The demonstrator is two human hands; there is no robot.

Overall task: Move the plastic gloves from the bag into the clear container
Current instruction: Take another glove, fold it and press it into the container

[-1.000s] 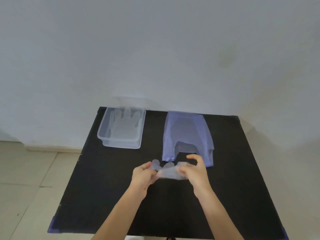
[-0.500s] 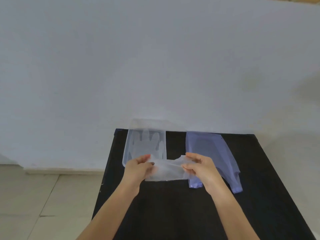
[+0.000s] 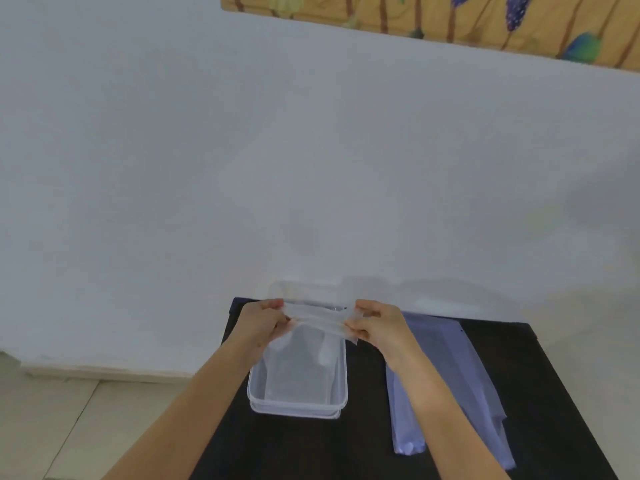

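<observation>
A thin clear plastic glove (image 3: 317, 320) is stretched between my left hand (image 3: 261, 323) and my right hand (image 3: 379, 325), each pinching one end. It hangs over the far half of the clear container (image 3: 294, 408), its lower part drooping inside. Other clear gloves lie flat on the container's floor. The pale blue plastic bag (image 3: 450, 368) lies flat on the black table to the right of the container, partly hidden by my right forearm.
The black table (image 3: 346, 452) stands against a white wall (image 3: 311, 168). Its left edge is just beside the container, with tiled floor (image 3: 69, 427) below. A painted picture (image 3: 450, 19) hangs high on the wall.
Both hands carried the glove from in front of the bag leftward and forward, and now hold it over the container. The camera has tilted up and moved closer.
</observation>
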